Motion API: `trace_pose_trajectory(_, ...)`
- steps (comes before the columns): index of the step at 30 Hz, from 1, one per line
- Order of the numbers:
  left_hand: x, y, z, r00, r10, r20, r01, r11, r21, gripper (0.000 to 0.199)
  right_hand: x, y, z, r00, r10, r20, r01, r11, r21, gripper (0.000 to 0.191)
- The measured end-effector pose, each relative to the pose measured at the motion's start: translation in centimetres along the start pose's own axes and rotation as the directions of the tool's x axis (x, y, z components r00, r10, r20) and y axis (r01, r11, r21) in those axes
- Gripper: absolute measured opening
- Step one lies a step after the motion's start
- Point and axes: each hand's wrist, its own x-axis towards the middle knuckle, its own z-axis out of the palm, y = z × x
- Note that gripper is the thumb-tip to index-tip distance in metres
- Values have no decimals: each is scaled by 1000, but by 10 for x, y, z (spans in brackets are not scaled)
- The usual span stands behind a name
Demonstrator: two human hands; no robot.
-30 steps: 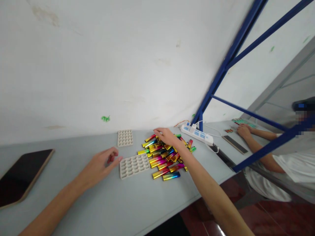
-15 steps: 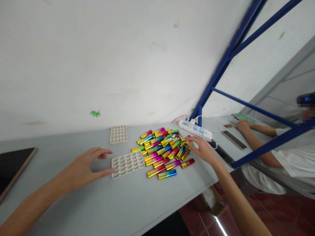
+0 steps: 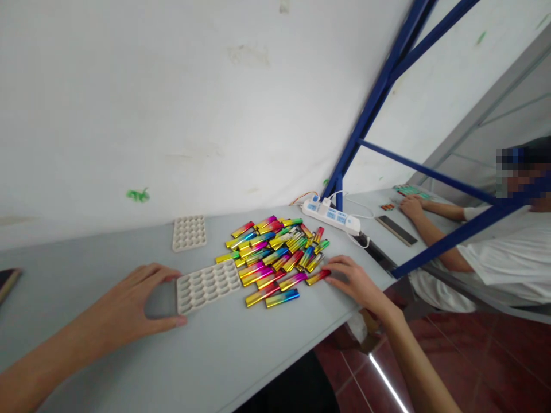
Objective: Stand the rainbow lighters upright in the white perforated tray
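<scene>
A pale tray (image 3: 209, 287) with rows of oval pockets lies on the grey table. My left hand (image 3: 144, 298) is curved around its left end, fingertips at the far corner and thumb along the near corner. To the right of the tray spreads a pile of shiny lighters (image 3: 275, 254), gold blending into red, pink, blue or green. At the pile's near right edge, my right hand (image 3: 355, 284) has its fingertips and thumb on the end of a red-and-gold lighter (image 3: 317, 277), which still lies on the table.
A second pocketed tray (image 3: 189, 233) lies near the wall. Behind the pile runs a white power strip (image 3: 330, 217) with cables. A blue metal frame (image 3: 372, 109) rises on the right. Beyond it another person's hands (image 3: 413, 206) rest on the table near a dark bar (image 3: 396, 230).
My right hand has moved from the pile's right side to the near red-and-gold lighter. My left hand has come around the tray's end. The camera has turned slightly right.
</scene>
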Motion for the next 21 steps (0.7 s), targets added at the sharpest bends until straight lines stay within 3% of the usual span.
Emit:
trace_pose_trajectory(5, 0, 0, 6, 999, 39, 33, -39, 999, 17, 71, 7, 4, -7, 1000, -22, 6, 21, 986, 166, 28)
trace_pose_trajectory(9, -1, 3, 8, 999, 42, 24, -42, 999, 21, 71, 8, 14, -13, 998, 60, -2, -56, 942, 332, 34)
trace_pose_trajectory(12, -1, 10, 7, 999, 26, 26, -26, 1000, -4, 71, 10, 16, -14, 994, 106, 10, -97, 867, 488, 34)
trace_pose_trajectory(15, 0, 19, 6, 999, 31, 19, -30, 999, -26, 69, 15, 13, -8, 984, 172, -52, -101, 768, 632, 35)
trace_pose_trajectory(21, 2, 28, 12, 995, 81, -53, -84, 995, -45, 63, 34, -1, 12, 944, 283, -171, -58, 650, 757, 42)
